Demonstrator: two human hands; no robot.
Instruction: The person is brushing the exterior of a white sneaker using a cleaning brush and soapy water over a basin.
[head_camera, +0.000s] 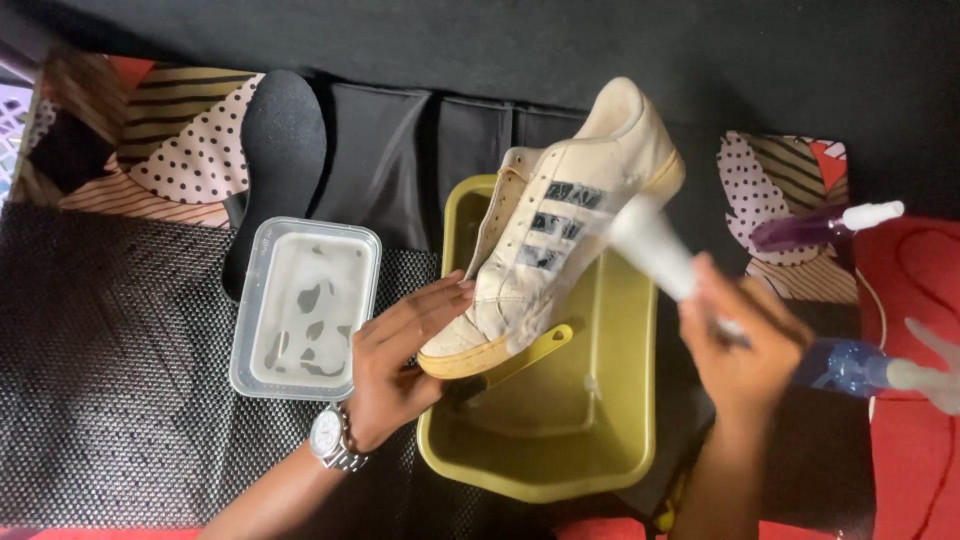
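Shoe (560, 225), white with dark side stripes, hangs tilted over the olive tub (610, 440), its toe at about 7 o'clock and its heel up toward 1 o'clock. The left hand (395, 365) holds it at the toe end, fingers spread flat along the side and upper, thumb tucked under the yellowed sole; a watch (330, 438) sits on that wrist. The right hand (740, 345), at 3 o'clock from the shoe, is closed around a thin handle, and a blurred white brush (650, 245) runs from it up to the shoe's side near the stripes. The blur suggests a scrubbing stroke, so the step in hand looks like brushing the side panel over the tub. A yellow handle (535, 350) pokes out from under the sole into the tub.

At 9 o'clock from the tub a clear tray (305, 305) holds cloudy, soapy water. Beyond it, at 11 o'clock, a black insole (280, 150) lies on the dark mat (110, 350). Two spray bottles lie at the right edge: a purple bottle (810, 228) and a blue bottle (850, 365).

A next stroke calls for a firm left grip so the shoe does not swing, and light pressure across the stripes.
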